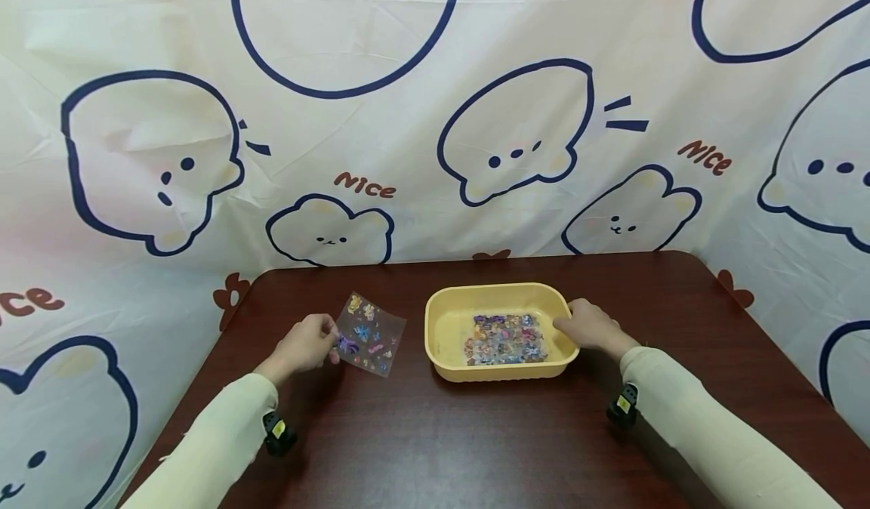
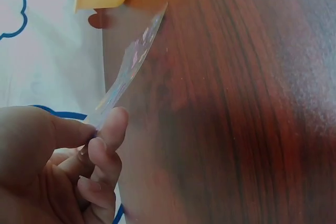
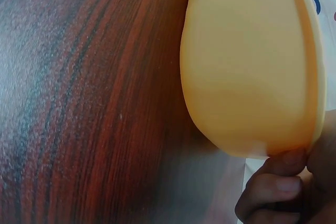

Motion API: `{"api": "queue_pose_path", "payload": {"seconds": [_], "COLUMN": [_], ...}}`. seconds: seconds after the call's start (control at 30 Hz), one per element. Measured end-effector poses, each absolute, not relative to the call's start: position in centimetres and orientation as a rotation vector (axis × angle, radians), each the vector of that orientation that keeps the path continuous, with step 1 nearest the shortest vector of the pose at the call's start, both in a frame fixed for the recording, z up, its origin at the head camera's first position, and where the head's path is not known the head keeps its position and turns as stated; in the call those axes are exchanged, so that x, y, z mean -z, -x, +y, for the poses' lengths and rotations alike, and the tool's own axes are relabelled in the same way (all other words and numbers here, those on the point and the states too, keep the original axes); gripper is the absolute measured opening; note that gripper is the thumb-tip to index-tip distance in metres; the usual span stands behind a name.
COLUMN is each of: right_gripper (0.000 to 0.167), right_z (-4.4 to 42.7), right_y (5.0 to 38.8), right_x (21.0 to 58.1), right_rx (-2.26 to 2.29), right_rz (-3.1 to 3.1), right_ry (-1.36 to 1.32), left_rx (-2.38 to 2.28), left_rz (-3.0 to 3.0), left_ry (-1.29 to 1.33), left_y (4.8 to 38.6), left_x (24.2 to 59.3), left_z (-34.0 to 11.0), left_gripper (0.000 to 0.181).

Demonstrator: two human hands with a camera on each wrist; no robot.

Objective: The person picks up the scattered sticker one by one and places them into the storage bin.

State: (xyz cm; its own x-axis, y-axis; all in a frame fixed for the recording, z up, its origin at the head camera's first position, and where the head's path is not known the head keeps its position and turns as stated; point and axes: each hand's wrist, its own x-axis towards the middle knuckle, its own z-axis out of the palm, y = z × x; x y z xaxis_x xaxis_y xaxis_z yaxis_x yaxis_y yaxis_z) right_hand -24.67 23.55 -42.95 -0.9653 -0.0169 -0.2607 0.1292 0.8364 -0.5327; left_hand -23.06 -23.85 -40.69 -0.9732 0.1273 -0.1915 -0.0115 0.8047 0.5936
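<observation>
My left hand (image 1: 306, 346) pinches a clear sticker sheet (image 1: 370, 335) by its left edge, between thumb and forefinger; small yellow, blue, purple and pink figures are printed on it. Seen edge-on in the left wrist view, the sheet (image 2: 128, 72) bends and tilts above the table. My right hand (image 1: 593, 326) grips the right rim of a yellow plastic basin (image 1: 448, 297), thumb inside and fingers outside. In the right wrist view the basin's outer wall (image 3: 247, 66) fills the middle, with curled fingers (image 3: 273, 190) at its end. A batch of similar colourful sticker sheets (image 1: 506, 339) lies inside the basin.
Both stand at a dark brown wooden table (image 1: 469, 441) with rounded far corners. A white cloth (image 1: 421, 139) with blue cartoon outlines hangs behind and at the sides. A black wrist device (image 1: 279, 433) is strapped on each sleeve.
</observation>
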Motion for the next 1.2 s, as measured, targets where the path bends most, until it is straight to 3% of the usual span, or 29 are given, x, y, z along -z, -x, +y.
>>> {"api": "queue_pose_path", "payload": {"seconds": [1.2], "right_gripper": [0.039], "right_z": [23.4], "right_y": [24.7], "right_x": [42.7], "right_rx": [0.799], "right_rz": [2.755], "right_ry": [-0.124], "left_rx": [-1.187], "left_rz": [2.772], "left_ry": [-0.083], "left_y": [22.8], "left_x": [38.1], "left_z": [-23.0], "left_gripper": [0.015]}}
